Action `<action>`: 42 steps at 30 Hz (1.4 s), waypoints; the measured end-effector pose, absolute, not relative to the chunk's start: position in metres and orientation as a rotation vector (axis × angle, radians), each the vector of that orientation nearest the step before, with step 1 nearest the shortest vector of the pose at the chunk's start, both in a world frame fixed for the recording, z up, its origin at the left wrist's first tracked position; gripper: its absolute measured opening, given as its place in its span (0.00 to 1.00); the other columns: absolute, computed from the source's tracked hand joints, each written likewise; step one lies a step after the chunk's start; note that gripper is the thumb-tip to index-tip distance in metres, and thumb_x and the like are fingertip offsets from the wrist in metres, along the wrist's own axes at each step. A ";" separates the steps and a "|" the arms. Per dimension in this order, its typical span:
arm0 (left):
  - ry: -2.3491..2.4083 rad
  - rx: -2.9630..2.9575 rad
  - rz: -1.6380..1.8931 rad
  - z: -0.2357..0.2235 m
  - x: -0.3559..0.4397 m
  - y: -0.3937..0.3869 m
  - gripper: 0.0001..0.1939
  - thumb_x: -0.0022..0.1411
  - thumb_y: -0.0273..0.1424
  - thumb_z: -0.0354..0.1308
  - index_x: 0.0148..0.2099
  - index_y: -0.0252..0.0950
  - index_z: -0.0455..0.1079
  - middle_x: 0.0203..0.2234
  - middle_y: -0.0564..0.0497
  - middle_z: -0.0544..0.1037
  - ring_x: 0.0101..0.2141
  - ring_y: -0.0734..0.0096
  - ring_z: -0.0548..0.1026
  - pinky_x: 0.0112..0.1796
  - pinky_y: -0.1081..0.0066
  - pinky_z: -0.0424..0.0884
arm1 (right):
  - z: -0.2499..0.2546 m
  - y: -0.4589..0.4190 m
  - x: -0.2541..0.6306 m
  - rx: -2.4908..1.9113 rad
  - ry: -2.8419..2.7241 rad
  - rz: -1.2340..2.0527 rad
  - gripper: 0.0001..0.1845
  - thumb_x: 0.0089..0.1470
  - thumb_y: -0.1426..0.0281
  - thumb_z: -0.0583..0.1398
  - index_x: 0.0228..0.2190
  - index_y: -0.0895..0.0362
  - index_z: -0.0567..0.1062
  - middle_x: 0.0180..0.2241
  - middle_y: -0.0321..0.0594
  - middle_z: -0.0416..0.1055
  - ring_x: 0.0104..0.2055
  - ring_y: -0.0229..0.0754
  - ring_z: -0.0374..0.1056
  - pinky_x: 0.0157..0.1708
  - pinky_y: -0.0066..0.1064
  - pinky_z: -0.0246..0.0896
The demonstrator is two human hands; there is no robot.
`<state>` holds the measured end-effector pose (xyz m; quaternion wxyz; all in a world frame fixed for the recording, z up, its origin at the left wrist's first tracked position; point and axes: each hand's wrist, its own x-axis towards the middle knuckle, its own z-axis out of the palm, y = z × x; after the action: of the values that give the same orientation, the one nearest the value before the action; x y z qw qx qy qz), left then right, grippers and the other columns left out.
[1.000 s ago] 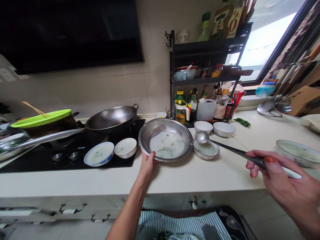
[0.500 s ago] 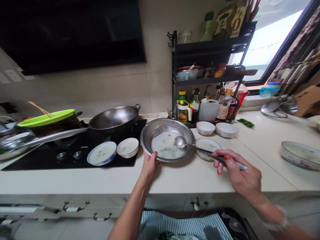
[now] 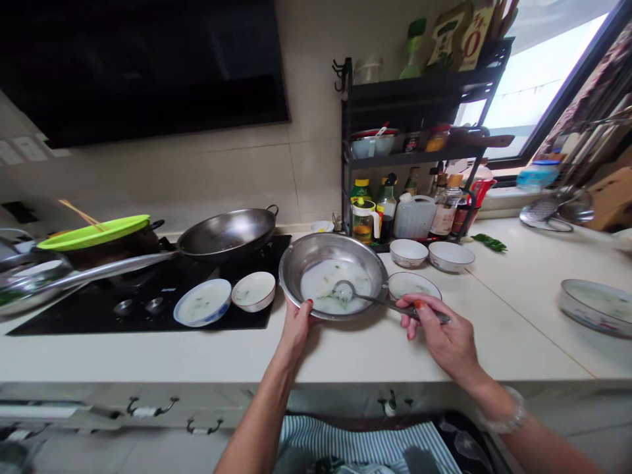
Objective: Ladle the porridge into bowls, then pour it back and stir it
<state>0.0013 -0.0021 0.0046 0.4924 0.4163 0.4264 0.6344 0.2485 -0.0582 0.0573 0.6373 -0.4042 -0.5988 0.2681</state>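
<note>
Stainless-steel basin (image 3: 323,249) of milky, green-flecked soup (image 3: 316,280) is sitting on the white countertop (image 3: 345,359), by the right edge of the black cooktop (image 3: 89,309). Taking the basin as the clock's centre, the left hand (image 3: 297,322) is grasping its rim at seven o'clock, thumb on top, probably steadying it against the stirring metal; whether hidden fingers are lifting that edge, I cannot tell. At four o'clock the right hand (image 3: 442,336) is gripping the handle of a ladle (image 3: 380,301), seemingly slanting it so that its cup is dipping into the soup. One soup-filled bowl (image 3: 419,276) is standing just beside the basin at three o'clock, apparently within easy reach. Between eight and nine, a red-rimmed bowl (image 3: 254,306) and a blue-rimmed bowl (image 3: 203,323) are resting on the cooktop; at ten, a wok (image 3: 227,234) is occupying its back. At one o'clock a black seasoning rack (image 3: 422,158) is lining the tiled wall (image 3: 241,174), while daylight is entering through a window (image 3: 538,99) beyond.
</note>
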 end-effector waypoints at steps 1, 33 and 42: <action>1.019 0.998 1.535 0.005 0.001 -0.002 0.38 0.55 0.28 0.54 0.66 0.45 0.47 0.42 0.50 0.72 0.37 0.70 0.74 0.33 0.69 0.77 | 0.059 -0.058 0.249 -0.937 -1.315 0.630 0.12 0.61 0.62 0.58 0.36 0.57 0.76 0.31 0.43 0.76 0.20 0.37 0.69 0.17 0.31 0.68; 0.997 0.980 1.523 0.005 0.002 -0.001 0.40 0.54 0.28 0.54 0.67 0.47 0.44 0.44 0.49 0.73 0.36 0.69 0.74 0.33 0.69 0.77 | 0.083 -0.050 0.266 -1.011 -1.044 0.745 0.13 0.52 0.59 0.63 0.32 0.57 0.77 0.29 0.44 0.75 0.21 0.40 0.68 0.14 0.29 0.63; 1.002 0.964 1.514 0.005 0.002 -0.002 0.40 0.55 0.29 0.55 0.67 0.47 0.45 0.42 0.51 0.73 0.33 0.72 0.73 0.31 0.69 0.77 | 0.085 -0.048 0.268 -1.001 -1.048 0.747 0.14 0.53 0.59 0.63 0.32 0.58 0.77 0.28 0.44 0.75 0.21 0.40 0.68 0.14 0.30 0.62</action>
<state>0.0017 -0.0021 0.0050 0.5165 0.4016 0.4175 0.6306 0.2685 -0.0481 0.0851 0.6857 -0.4471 -0.4677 0.3334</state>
